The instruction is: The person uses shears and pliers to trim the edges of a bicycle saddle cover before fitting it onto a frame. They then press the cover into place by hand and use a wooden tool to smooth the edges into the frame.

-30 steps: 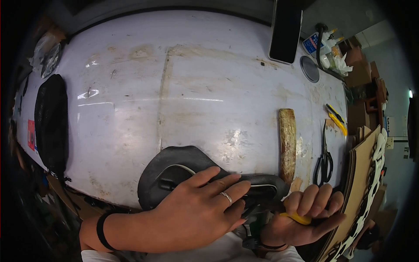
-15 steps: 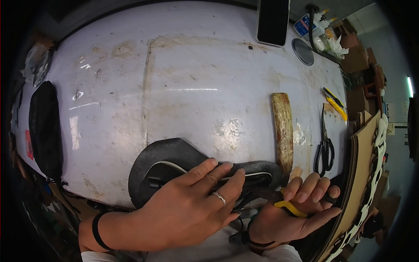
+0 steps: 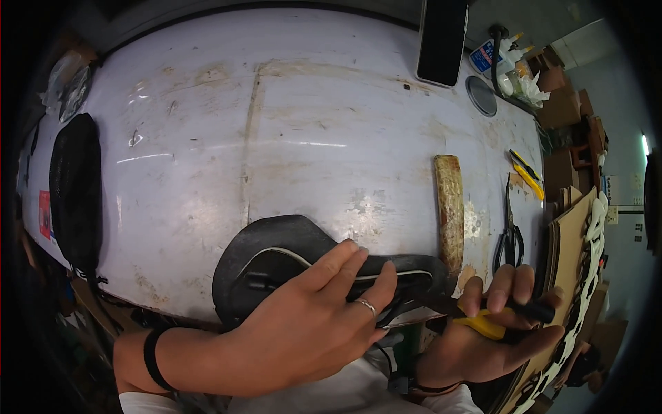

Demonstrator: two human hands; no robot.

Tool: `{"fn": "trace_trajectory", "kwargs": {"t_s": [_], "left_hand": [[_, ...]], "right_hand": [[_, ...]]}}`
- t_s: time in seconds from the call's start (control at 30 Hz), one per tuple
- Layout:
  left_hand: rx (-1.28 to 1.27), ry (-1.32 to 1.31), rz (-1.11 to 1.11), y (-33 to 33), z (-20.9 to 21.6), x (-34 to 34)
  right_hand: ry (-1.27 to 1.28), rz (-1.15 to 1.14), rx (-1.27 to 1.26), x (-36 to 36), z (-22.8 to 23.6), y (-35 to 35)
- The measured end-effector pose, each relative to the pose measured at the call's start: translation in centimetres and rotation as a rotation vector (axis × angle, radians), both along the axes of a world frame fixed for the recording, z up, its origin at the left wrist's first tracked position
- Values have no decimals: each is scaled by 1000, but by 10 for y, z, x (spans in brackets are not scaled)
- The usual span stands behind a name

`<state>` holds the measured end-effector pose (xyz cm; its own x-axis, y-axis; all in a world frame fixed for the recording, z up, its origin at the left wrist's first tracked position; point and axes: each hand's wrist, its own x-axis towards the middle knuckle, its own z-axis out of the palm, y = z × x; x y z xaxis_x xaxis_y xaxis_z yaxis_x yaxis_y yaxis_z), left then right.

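A black bicycle saddle [image 3: 272, 231] lies underside up at the table's near edge. A loose dark cover margin surrounds it, and a pale line runs along the inner rim. Across its middle, my left hand [image 3: 314, 300] grips the saddle, fingertips pressing on the far edge and thumb hidden. My right hand [image 3: 493, 338] is closed around pliers [image 3: 483, 325] with yellow and black handles at the saddle's right end. The plier jaws are dark and partly lost against the saddle, so I cannot tell what they bite.
Beyond the saddle's right end lies a worn tan bar [image 3: 449, 207]. Scissors [image 3: 510, 238] and a yellow cutter knife [image 3: 527, 176] rest farther right. A phone [image 3: 441, 45], a grey disc [image 3: 480, 95] and glue bottles [image 3: 489, 56] are at the back; a black pouch [image 3: 76, 196] sits left.
My right hand has moved right with the pliers, and its fingers have shifted on the handles. My left hand stays on the saddle. The whole view has shifted slightly.
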<state>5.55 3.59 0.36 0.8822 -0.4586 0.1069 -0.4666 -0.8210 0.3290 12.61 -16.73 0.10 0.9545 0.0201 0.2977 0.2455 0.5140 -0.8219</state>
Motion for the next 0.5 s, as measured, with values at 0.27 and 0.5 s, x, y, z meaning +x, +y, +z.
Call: {"fn": "trace_trajectory", "kwargs": {"t_s": [0.27, 0.5], "left_hand": [[-52, 23, 9, 1, -2, 0], [-67, 19, 20, 0, -5, -1]], "right_hand": [[-248, 658, 313, 50, -30, -25], [-296, 817, 247, 57, -28, -26]]}}
